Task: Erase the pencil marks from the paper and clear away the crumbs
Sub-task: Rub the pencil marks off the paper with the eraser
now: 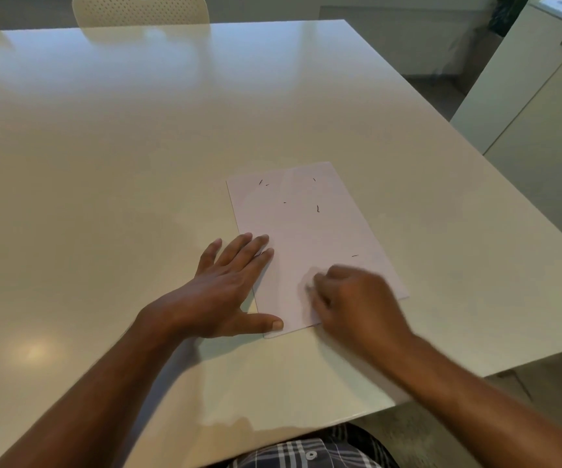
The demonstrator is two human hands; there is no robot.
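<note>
A white sheet of paper (310, 231) lies on the table near its front right part. Several dark eraser crumbs (317, 208) are scattered over the sheet's upper half, and one lies near its right edge. My left hand (228, 285) lies flat with straight fingers pressing on the paper's left edge, thumb along the bottom edge. My right hand (350, 298) is curled and blurred over the paper's lower part, pinching a small pale eraser (309, 287) against the sheet. No pencil marks are plainly visible.
The glossy cream table (137, 163) stretches wide to the left and back. A perforated cream chair (141, 10) stands at the far edge. White cabinets (536, 106) stand to the right, beyond the table's right edge.
</note>
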